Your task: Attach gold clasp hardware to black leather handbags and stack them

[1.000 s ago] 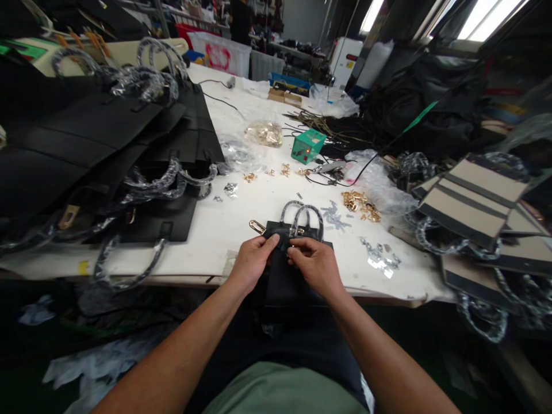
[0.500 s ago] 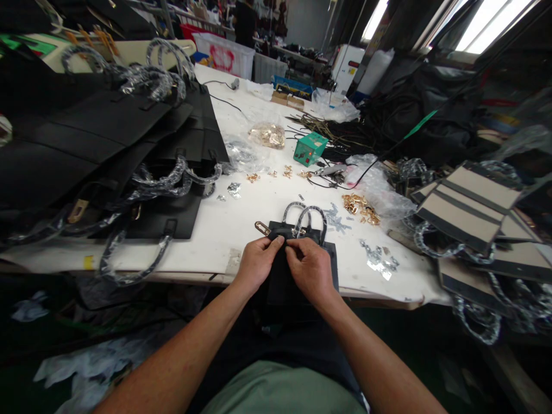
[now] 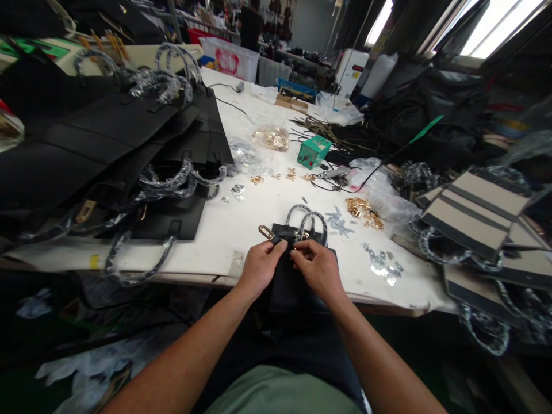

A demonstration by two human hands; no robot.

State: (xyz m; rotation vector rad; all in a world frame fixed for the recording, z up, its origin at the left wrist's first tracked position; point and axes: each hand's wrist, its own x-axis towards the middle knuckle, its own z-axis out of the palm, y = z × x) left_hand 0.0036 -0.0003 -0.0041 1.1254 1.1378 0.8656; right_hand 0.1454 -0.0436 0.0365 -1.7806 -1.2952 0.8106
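Note:
A small black handbag (image 3: pixel 282 293) stands at the table's front edge, its two plastic-wrapped handles (image 3: pixel 318 217) upright. A black strap with a gold-coloured metal plate (image 3: pixel 266 232) sticks out to the left from its top. My left hand (image 3: pixel 264 265) is closed, thumb on top, on this strap at the bag's upper edge. Just to the right, my right hand (image 3: pixel 317 265) has its thumb and forefinger pinched together close to the bag's front, below the metal clasp (image 3: pixel 301 235). Whatever is between those fingertips is too small to make out.
Black bag pieces with wrapped handles (image 3: pixel 172 132) are piled at left. A green box (image 3: pixel 314 152) stands mid-table. Gold-coloured fittings (image 3: pixel 364 213) and silver-coloured plates (image 3: pixel 383 263) lie to the right. Beige-and-black bag pieces (image 3: pixel 474 213) overhang the right edge.
My right hand has drawn slightly away from my left, its fingers now curled into a pinch. My left hand stays at the strap. The whole view has shifted a little.

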